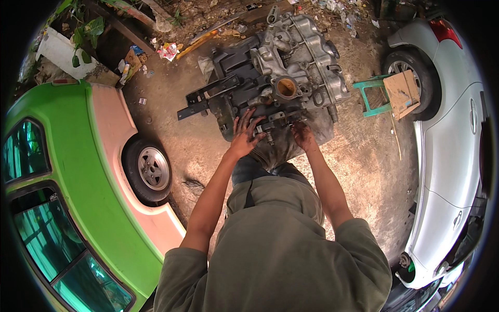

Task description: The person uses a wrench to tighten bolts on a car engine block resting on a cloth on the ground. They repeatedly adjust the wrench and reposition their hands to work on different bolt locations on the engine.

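Two cars, a stool and some trash on a dirty floor
The stool is green, and a flat brown board is on its right side. Just right of the stool is the silver car, with its black tire close by. A thin stick lies just below the stool. Far left of the stool is the green and pink car. Trash lies above the stool. Green leaves hang far up and left of it. The floor around the stool is brown.

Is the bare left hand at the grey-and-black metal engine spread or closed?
Spread: the bare, dirt-smudged left hand is over the near part of the grey-and-black metal engine, its fingers visibly apart.
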Demonstrator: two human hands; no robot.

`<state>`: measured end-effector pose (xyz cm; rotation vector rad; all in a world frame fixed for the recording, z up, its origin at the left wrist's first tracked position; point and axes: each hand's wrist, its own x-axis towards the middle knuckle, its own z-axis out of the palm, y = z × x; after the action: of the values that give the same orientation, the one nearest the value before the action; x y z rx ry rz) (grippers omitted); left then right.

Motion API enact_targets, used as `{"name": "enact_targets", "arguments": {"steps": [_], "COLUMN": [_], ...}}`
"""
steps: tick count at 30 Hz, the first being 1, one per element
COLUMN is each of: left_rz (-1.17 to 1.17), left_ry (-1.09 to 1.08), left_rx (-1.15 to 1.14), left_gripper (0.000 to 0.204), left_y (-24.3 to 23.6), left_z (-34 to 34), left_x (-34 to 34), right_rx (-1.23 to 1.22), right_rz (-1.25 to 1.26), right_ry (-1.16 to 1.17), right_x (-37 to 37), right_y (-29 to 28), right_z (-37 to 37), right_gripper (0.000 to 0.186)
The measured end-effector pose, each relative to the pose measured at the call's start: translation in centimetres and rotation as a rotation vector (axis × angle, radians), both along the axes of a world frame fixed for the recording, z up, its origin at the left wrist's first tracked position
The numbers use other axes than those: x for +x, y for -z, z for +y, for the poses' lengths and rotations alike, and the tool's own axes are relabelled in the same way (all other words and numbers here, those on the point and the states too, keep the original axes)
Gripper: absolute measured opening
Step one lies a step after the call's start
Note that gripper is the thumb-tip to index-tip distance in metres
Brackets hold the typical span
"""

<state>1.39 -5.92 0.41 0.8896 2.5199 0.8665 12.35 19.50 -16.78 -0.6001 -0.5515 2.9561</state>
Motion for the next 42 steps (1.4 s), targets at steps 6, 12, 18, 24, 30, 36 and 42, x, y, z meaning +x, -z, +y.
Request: {"name": "enact_targets", "arguments": {"steps": [6, 12, 18, 24, 30, 36, 42], "left_rz": [0.002, 0.008, 0.008, 0.022, 0.029, 0.03, 0.003], "left_ry": [-0.004, -0.002, 0.0, 0.002, 0.0, 0.0, -0.002], "left_rx": [-0.012, 0.0, 0.0, 0.004, 0.019, -0.006, -0.004], "left_gripper": [0.059, 0.059, 0.059, 0.059, 0.058, 0.058, 0.057], "left_y": [0.1, 0.0, 0.0, 0.0, 0.2, 0.1, -0.4], "left_z": [0.1, 0.1, 0.1, 0.1, 0.0, 0.2, 0.1], "left_x": [0.0, 0.1, 0.1, 0.0, 0.0, 0.0, 0.0], "right_rx": [0.002, 0.465, 1.502, 1.792, 1.369, 0.325, 0.1], "right_rz": [-0.078, -0.005, -0.114, -0.002, -0.209, 0.006, -0.119], "right_ry": [0.114, 0.289, -0.049, -0.177, -0.024, 0.166, 0.085], "right_x": [0.0, 0.3, -0.5, 0.7, 1.5, 0.6, -0.1], "right_y": [-0.4, -4.8, -9.4, -11.7, -9.9, -4.6, -1.2], "right_z": [-1.1, -4.0, -5.2, -4.8, -3.7, -1.7, -0.8], "right_gripper": [0.048, 0.04, 0.033, 0.034, 0.021, 0.024, 0.026]}}
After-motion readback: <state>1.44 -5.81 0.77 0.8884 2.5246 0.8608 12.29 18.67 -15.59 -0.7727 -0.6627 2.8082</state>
